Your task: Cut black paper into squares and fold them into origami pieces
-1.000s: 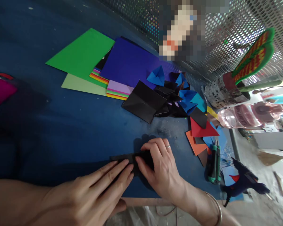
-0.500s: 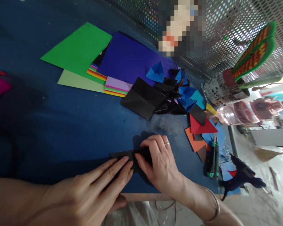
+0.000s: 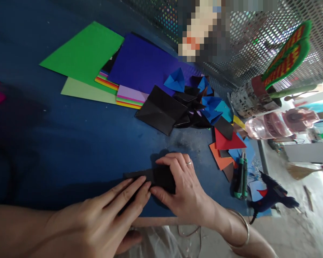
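A folded piece of black paper (image 3: 163,178) lies on the blue tabletop near the front edge. My left hand (image 3: 110,208) rests its outstretched fingers flat on the left part of the paper, covering some of it. From the right, my right hand (image 3: 184,186) grips the paper with curled fingers at its far side and the thumb at its near side. Beyond both hands sit another creased black paper square (image 3: 161,110) and several blue folded paper pieces (image 3: 176,80).
Stacked coloured sheets (image 3: 140,64) lie at the back. At the right are red and orange paper scraps (image 3: 228,139), a green-and-black cutter (image 3: 240,177), a glue gun (image 3: 271,195), a pink bottle (image 3: 280,123) and a woven pot (image 3: 250,96). A perforated metal panel (image 3: 247,43) borders the table.
My right thumb has shifted toward the near edge of the black paper, so more of its surface shows. My left hand stays pressed in nearly the same place. The whole view shifts slightly.
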### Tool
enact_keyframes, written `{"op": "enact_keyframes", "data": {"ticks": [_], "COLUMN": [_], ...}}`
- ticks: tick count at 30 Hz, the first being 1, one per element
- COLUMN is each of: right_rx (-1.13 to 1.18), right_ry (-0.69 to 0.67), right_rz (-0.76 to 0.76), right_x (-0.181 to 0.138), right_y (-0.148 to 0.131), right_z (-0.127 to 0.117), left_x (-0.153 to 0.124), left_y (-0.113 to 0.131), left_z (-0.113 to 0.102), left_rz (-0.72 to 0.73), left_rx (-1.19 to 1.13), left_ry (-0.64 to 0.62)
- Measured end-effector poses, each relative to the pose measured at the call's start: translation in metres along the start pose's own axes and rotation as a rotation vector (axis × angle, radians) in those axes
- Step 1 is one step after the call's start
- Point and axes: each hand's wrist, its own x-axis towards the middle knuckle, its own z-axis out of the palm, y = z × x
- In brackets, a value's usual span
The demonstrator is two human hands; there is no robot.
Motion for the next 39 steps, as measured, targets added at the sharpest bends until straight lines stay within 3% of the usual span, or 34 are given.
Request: {"op": "enact_keyframes", "data": {"ticks": [10, 16, 30, 34, 37, 39], "right_rx": [-0.066, -0.061, -0.060, -0.052, -0.033, 0.053], "right_ry": [0.050, 0.095, 0.118, 0.213, 0.274, 0.198], "right_rz": [0.010, 0.018, -0.019, -0.027, -0.089, -0.151], "right_x": [-0.008, -0.018, -0.030, -0.031, -0.024, -0.015], "right_y": [-0.003, 0.000, 0.007, 0.007, 0.003, 0.000], "right_z": [0.004, 0.003, -0.001, 0.001, -0.003, -0.006], "left_x": [-0.005, -0.011, -0.010, -0.008, -0.003, 0.001], "left_y": [0.002, 0.007, 0.007, 0.005, 0.003, 0.001], "left_z": [0.006, 0.007, 0.011, 0.008, 0.003, 0.001], "left_rz": [-0.044, -0.090, -0.105, -0.100, -0.071, -0.024], "left_rx": [-0.023, -0.072, -0.074, -0.056, -0.021, -0.003], "left_ry": [0.066, 0.026, 0.060, 0.063, 0.025, 0.024]}}
